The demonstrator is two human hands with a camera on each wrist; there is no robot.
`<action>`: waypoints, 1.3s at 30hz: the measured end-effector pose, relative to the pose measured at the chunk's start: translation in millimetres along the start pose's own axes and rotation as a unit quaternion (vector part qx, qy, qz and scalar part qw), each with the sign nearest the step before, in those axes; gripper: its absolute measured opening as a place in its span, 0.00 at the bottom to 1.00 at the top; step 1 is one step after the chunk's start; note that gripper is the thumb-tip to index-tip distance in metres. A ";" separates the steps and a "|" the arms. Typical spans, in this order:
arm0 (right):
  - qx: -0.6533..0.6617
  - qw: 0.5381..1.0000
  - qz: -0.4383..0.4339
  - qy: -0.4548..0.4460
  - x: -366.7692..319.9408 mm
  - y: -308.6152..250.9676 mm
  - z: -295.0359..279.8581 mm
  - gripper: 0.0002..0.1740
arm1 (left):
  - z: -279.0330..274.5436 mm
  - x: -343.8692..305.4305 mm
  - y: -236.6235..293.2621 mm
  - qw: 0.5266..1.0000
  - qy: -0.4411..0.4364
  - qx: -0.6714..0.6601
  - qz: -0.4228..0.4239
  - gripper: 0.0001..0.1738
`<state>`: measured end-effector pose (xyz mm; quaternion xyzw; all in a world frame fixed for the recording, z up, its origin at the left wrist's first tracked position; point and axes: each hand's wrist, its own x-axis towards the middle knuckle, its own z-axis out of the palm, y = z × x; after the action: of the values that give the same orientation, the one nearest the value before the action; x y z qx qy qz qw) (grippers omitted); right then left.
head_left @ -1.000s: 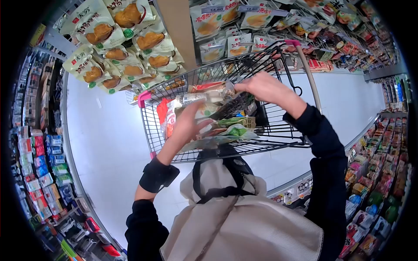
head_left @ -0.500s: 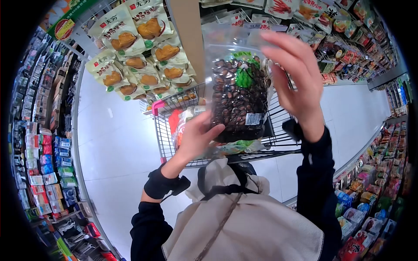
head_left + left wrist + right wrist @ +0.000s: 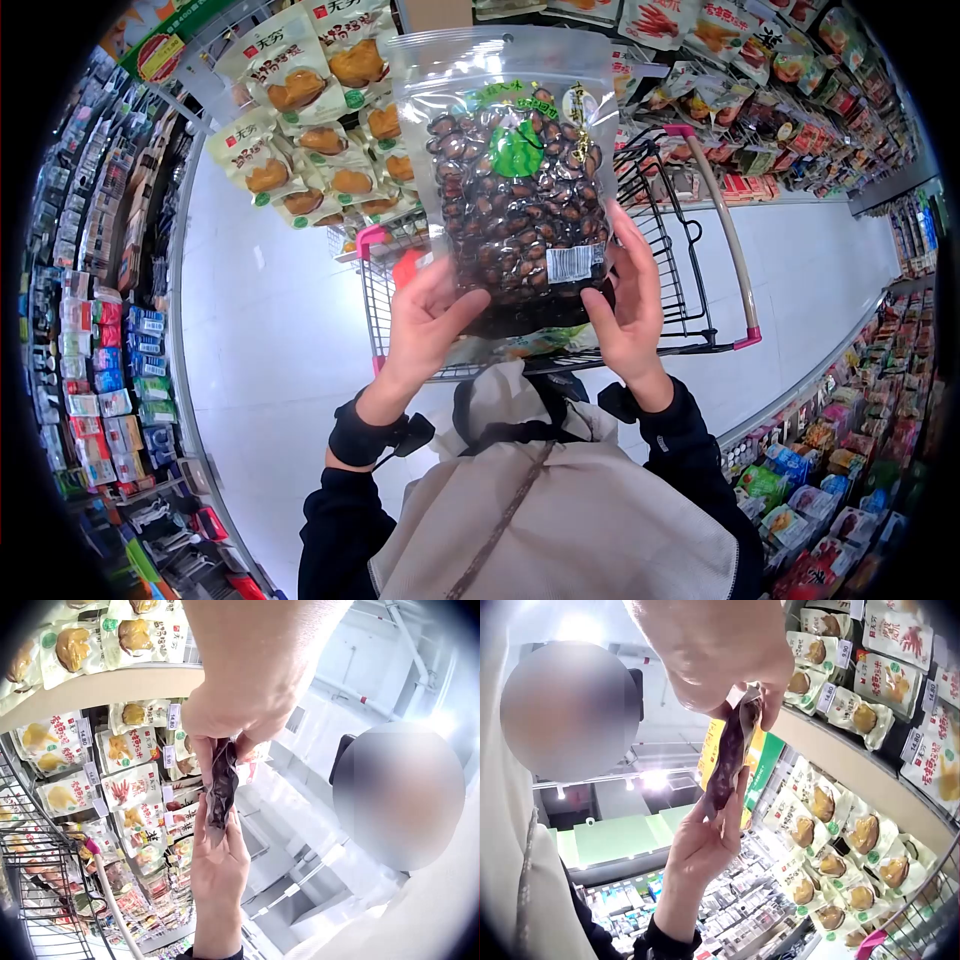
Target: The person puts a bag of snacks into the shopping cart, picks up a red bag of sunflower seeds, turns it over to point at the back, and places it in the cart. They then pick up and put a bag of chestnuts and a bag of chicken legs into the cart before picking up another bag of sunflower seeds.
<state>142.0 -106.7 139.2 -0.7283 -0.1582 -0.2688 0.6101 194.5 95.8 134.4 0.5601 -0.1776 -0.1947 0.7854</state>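
Observation:
A clear zip-top bag of dark seeds (image 3: 520, 215), with a green watermelon picture and a barcode label, is held up over the shopping cart (image 3: 751, 338), its front facing the head camera. My left hand (image 3: 425, 325) grips its lower left side, thumb in front. At the lower right side my right hand (image 3: 632, 310) holds it the same way. Both wrist views show the bag edge-on, pinched between thumbs and fingers: the left hand (image 3: 240, 705) is uppermost in one, the right hand (image 3: 724, 667) in the other. Most fingers are hidden behind the bag.
Below the bag, a green-and-white pouch (image 3: 540, 345) and a red package (image 3: 407, 268) show inside the cart. Hanging snack pouches (image 3: 295, 150) crowd the cart's far left. Packed shelves (image 3: 100, 390) line the left, and more goods (image 3: 830, 480) fill the right.
My right hand has come up out of the cart, raising the bag of seeds. It has then shifted from the bag's upper right to its lower right, while my left hand took the lower left.

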 end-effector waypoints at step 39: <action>-0.440 0.846 -0.299 -0.037 -5.0 -20.3 32.0 0.20 | 1.8 2.6 29.5 0.998 0.051 -0.037 0.009 0.21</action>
<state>132.9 -70.9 149.1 -0.8472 -0.2561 -0.4525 0.1087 199.0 101.8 163.2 0.5387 -0.1350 -0.1653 0.8150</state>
